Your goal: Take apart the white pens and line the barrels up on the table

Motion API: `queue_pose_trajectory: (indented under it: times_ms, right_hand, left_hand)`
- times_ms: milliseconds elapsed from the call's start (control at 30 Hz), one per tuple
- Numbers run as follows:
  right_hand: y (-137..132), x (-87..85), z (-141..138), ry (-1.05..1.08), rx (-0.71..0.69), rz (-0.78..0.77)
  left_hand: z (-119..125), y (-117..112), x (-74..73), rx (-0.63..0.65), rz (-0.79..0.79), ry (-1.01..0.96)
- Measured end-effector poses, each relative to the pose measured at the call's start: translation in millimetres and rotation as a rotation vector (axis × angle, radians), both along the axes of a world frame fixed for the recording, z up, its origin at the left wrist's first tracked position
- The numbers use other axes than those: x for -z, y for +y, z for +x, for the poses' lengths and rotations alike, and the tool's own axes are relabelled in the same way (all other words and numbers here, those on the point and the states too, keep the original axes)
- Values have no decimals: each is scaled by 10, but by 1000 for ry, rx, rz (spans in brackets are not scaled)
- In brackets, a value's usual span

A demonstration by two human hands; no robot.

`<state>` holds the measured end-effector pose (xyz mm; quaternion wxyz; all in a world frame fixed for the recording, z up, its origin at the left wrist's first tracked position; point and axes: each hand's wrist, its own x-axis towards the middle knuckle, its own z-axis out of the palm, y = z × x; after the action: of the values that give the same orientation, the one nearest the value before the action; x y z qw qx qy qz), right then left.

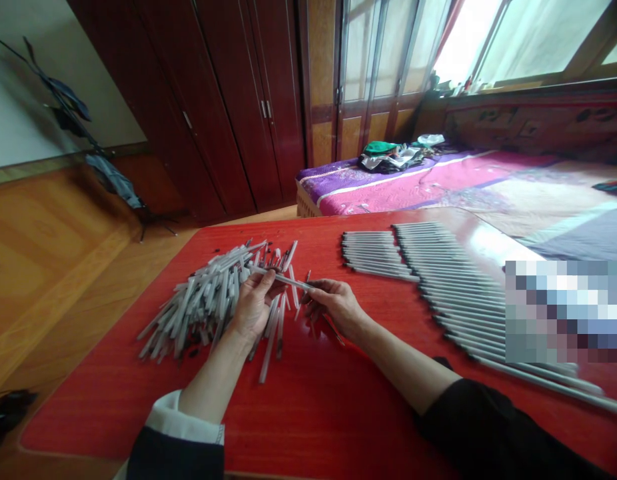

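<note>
Both hands meet over the red bench (308, 413) on one pen (281, 279), held level just above the loose heap of pens (208, 300). The left hand (253, 303) has its grip closed round the pen's near end; the right hand (336, 303) pinches the other end between fingertips. Finished pens lie in neat rows (438, 273) well apart to the right, the bed (413, 183) beyond

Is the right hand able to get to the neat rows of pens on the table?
Probably yes. The right hand is busy holding one pen together with the left hand, but the neat rows of pens lie on its own side, with only bare red table between.
</note>
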<state>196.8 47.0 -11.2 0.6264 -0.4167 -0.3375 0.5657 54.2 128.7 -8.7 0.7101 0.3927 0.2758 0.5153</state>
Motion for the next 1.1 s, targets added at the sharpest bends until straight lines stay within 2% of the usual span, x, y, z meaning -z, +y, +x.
queue_pose_trajectory:
  times_ms: [533,700,767,900,967,1100]
  right_hand:
    - [-4,4,2,1,38,6]
    - [49,33,59,-120,-45,20]
    - [69,9,112,-324,-24,65]
    - [16,-137,192,-1099,182,180]
    - [-37,-229,171,-1404,242,203]
    - [-101,-350,56,-1706,174,190]
  left_hand:
    - [85,-80,21,-45,-22,-36]
    - [89,-51,61,-51,-52,-29]
    - [77,-30,67,-40,-47,-49]
    - [66,-35,43,-2,14,-21]
    - [76,-71,24,16,43,13]
    - [94,-156,-5,100,73,97]
